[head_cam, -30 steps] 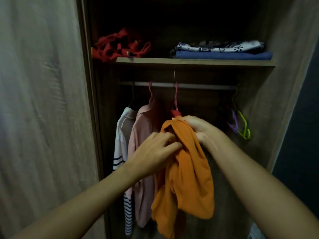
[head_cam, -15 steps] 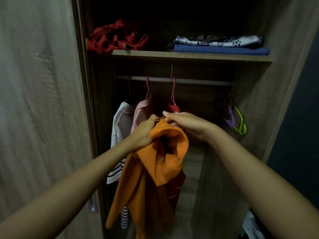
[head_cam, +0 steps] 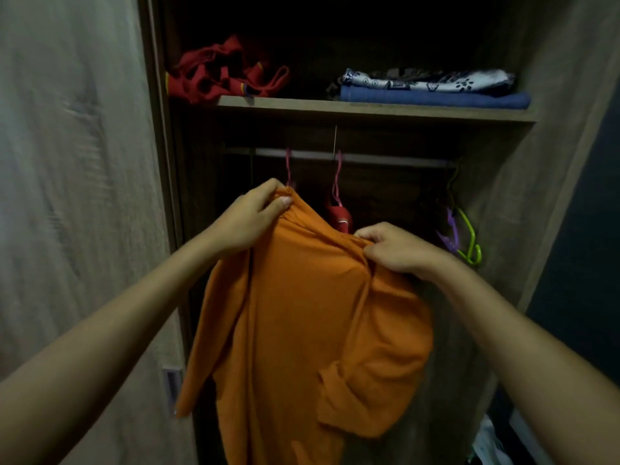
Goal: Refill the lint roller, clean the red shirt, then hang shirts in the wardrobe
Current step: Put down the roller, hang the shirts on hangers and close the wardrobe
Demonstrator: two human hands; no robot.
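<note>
An orange shirt [head_cam: 302, 317] hangs spread out in front of the open wardrobe, held up by its top edge. My left hand [head_cam: 255, 216] pinches its upper left corner, just below a pink hanger hook [head_cam: 288, 169]. My right hand [head_cam: 392, 250] grips the upper right part of the cloth, lower than the left. Behind the shirt a red shirt [head_cam: 340, 218] hangs on a second pink hanger [head_cam: 336, 179] from the rail [head_cam: 385, 160]. The other hung shirts are hidden behind the orange cloth.
A shelf [head_cam: 369, 110] above the rail holds a crumpled red garment [head_cam: 228, 73] at left and folded blue and patterned cloths [head_cam: 432, 90] at right. Empty purple and green hangers [head_cam: 463, 233] dangle at the rail's right end. The wardrobe door [head_cam: 73, 196] stands at left.
The bunched orange shirt has been pulled open and spread. My left hand rose to the left, my right hand moved right and down. The pink and striped shirts are now covered.
</note>
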